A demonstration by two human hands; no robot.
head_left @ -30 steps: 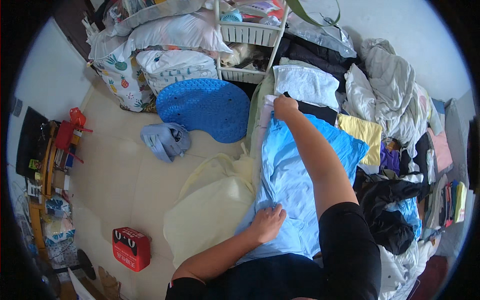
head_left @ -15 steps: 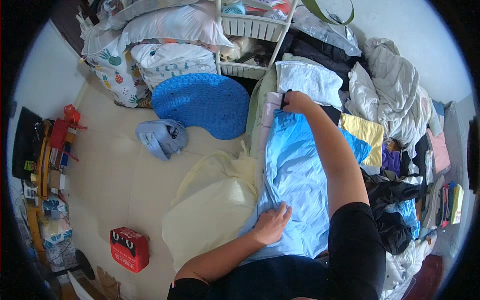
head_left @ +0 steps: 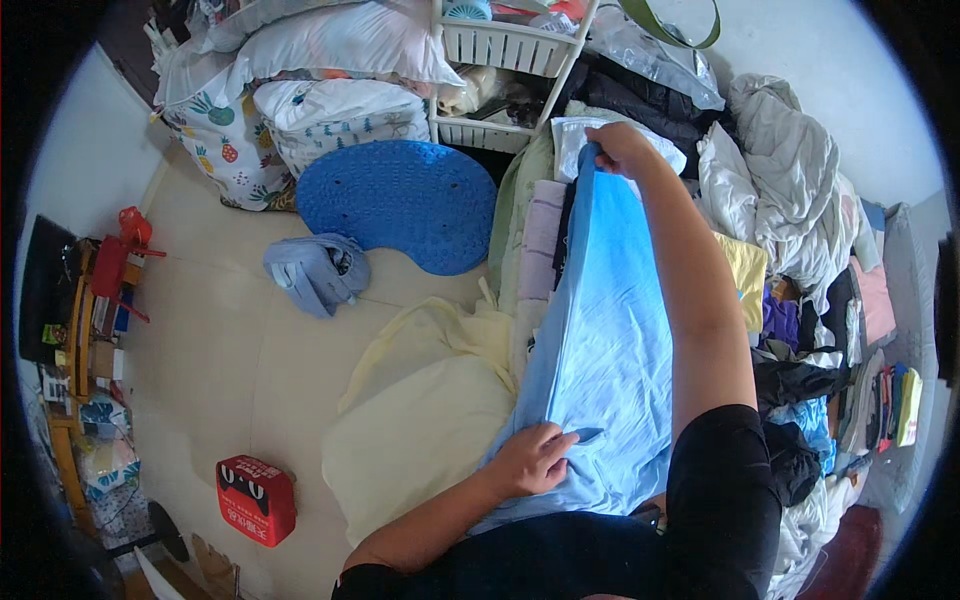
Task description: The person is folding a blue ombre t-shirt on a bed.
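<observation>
A light blue garment (head_left: 610, 330) lies stretched lengthwise in front of me; its exact kind is hard to make out. My right hand (head_left: 625, 150) is closed on its far end and lifts that corner a little, beside a white folded towel (head_left: 570, 140). Near my body my left hand (head_left: 535, 460) pinches the left edge of the cloth, bunching a small fold at the fingertips. Between the two hands the garment's left edge runs fairly straight. A pale yellow cloth (head_left: 420, 410) spreads to the left of my left hand.
On the floor are a blue bumpy mat (head_left: 400, 205), a crumpled grey-blue garment (head_left: 318, 275) and a red box (head_left: 256, 500). A white basket rack (head_left: 505, 48) stands at the far side. Piled clothes and a white quilt (head_left: 790, 190) crowd the right, with a yellow cloth (head_left: 742, 280).
My right hand has moved farther away and slightly right, drawing the garment's far end along and smoothing its wrinkles. My left hand has shifted slightly nearer and pinches the cloth.
</observation>
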